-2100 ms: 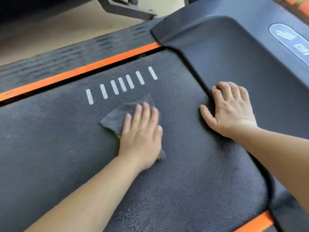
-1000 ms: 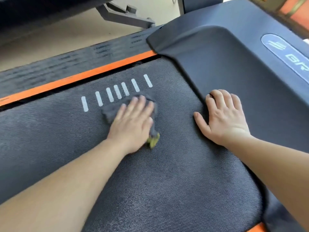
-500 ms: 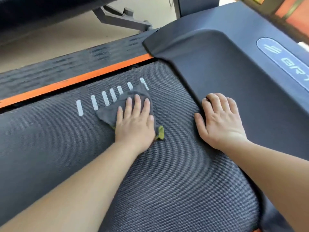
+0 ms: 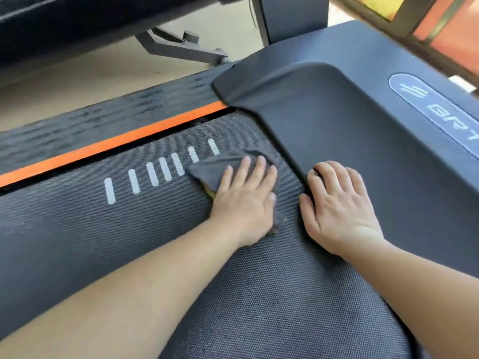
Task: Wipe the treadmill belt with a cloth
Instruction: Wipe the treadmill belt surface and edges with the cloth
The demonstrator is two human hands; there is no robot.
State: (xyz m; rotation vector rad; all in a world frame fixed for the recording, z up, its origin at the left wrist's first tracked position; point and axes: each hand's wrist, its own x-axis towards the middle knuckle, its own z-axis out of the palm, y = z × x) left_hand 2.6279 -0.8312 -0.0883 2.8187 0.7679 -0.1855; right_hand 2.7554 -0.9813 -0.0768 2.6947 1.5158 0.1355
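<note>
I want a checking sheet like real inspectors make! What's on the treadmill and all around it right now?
Surface: dark, textured treadmill belt with a row of white marks.
Job's things: grey cloth, a bit of yellow peeking out underneath, lying on the belt close to the cover.
Clutter: nothing seen.
Hands: left hand presses flat on the cloth, fingers straight; right hand rests on the belt, fingertips at the cover's edge.
Cables: one thin dark line beside the post, maybe a cord; cannot tell.
Surroundings: orange stripe along the side rail, beige floor, grey metal frame beyond.
</note>
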